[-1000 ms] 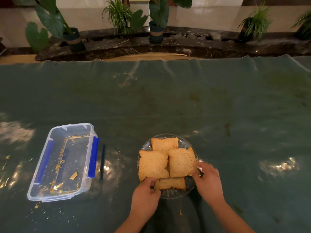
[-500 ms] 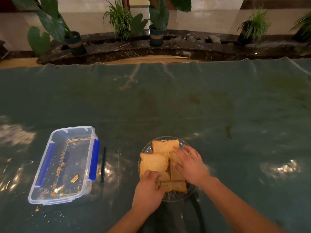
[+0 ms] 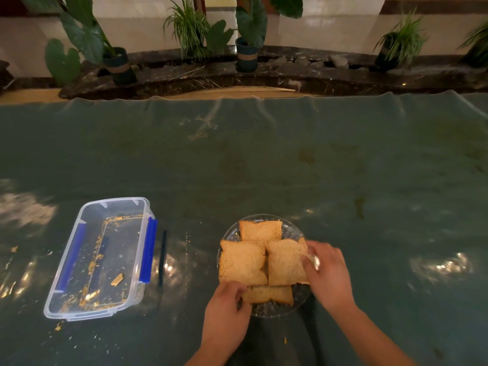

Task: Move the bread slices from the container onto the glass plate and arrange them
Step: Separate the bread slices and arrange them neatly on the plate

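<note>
**Right hand back at the plate's right edge; arranging under way**

Head view: since half a second ago your right hand (image 3: 328,273) has pulled off the top of the slices and gone to the right rim of the glass plate (image 3: 280,310). Its fingertips pinch the right edge of the right-hand slice (image 3: 285,262). Your left hand (image 3: 227,310) sits at the near-left rim, fingers curled onto the near corner of the left-hand slice (image 3: 241,262); whether it grips or only steadies, you cannot tell.

All four visible slices lie on the plate, overlapping: far slice (image 3: 260,231) behind, near slice (image 3: 272,294) in front, partly under the two middle ones. The container (image 3: 79,310) stands well apart to the left, holding only crumbs.

The turning relation: the right-hand slice lies just left of your right hand, tilted a little off square, its long axis running roughly near to far. Your right hand is nearer; squaring it probably falls to that hand. Transfer looks done; only arranging remains.
</note>
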Tool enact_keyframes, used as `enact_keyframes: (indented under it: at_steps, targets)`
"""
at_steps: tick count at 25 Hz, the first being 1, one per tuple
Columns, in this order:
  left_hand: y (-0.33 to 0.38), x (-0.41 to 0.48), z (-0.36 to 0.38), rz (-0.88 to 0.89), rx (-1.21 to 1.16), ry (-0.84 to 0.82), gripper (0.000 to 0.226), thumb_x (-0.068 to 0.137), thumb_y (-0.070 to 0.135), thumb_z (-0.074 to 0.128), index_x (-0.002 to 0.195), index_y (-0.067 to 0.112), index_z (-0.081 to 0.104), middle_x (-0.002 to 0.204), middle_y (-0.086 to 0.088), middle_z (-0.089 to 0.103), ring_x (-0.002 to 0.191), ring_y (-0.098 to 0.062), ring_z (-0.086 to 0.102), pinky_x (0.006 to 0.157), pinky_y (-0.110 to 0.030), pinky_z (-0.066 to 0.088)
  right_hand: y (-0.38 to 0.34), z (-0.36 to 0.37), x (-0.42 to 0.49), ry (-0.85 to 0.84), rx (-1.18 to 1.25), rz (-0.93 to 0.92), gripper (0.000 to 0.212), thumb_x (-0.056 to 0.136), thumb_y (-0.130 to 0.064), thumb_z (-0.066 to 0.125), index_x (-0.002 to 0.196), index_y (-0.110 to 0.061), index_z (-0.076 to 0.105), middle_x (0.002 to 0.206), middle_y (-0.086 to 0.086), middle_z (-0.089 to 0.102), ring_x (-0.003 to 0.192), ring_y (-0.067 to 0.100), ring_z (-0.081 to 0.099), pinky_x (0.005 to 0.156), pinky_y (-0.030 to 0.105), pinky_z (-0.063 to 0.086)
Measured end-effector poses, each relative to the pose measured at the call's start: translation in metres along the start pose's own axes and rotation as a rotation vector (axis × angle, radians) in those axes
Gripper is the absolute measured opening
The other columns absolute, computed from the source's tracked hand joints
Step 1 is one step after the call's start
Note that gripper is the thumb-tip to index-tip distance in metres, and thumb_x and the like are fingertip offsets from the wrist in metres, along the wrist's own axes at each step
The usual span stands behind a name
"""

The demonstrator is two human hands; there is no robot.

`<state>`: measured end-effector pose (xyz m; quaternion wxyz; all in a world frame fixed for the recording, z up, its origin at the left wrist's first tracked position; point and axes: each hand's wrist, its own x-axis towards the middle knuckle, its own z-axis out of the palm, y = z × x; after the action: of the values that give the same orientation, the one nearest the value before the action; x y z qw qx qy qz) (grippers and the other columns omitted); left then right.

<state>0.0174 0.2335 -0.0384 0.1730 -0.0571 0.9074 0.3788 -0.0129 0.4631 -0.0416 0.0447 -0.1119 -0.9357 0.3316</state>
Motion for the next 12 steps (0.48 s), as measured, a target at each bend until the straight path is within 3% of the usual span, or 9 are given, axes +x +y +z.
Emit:
enact_keyframes:
  at_steps: [2,4,9,12]
  targets:
    - [0.000,-0.002,0.004,-0.140,-0.130,-0.053,0.021,0.083,0.013,0.061,0.091,0.032,0.059,0.098,0.011,0.061,0.084,0.002,0.057,0.069,-0.009,0.039,0.008,-0.002,-0.023,0.002,0.018,0.108,0.021,0.088,-0.023,0.063,0.108,-0.024,0.066,0.087,-0.016,0.062,0.084,0.012,0.061,0.070,0.028,0.048]
    - [0.002,-0.001,0.009,-0.211,-0.235,-0.078,0.023,0.083,0.010,0.060,0.093,0.031,0.061,0.103,0.008,0.064,0.090,-0.001,0.059,0.079,-0.018,0.045,0.007,0.004,-0.042,-0.092,0.004,0.152,0.015,0.087,-0.025,0.064,0.101,-0.028,0.067,0.077,-0.013,0.063,0.072,0.006,0.060,0.063,0.028,0.049]
    - [0.005,-0.001,0.012,-0.244,-0.262,-0.073,0.024,0.082,0.010,0.060,0.098,0.027,0.064,0.105,0.005,0.065,0.094,-0.003,0.060,0.088,-0.025,0.048,0.001,0.023,-0.054,-0.222,0.011,0.137,0.017,0.085,-0.022,0.064,0.102,-0.026,0.067,0.088,-0.016,0.065,0.084,0.008,0.060,0.074,0.026,0.052]
    - [0.003,-0.002,0.008,-0.243,-0.255,-0.052,0.024,0.082,0.010,0.061,0.094,0.030,0.064,0.103,0.009,0.064,0.090,-0.001,0.060,0.078,-0.016,0.046,0.002,0.021,-0.050,-0.189,0.030,0.164,0.015,0.084,-0.021,0.064,0.096,-0.031,0.065,0.089,-0.014,0.064,0.083,0.010,0.061,0.070,0.026,0.050]
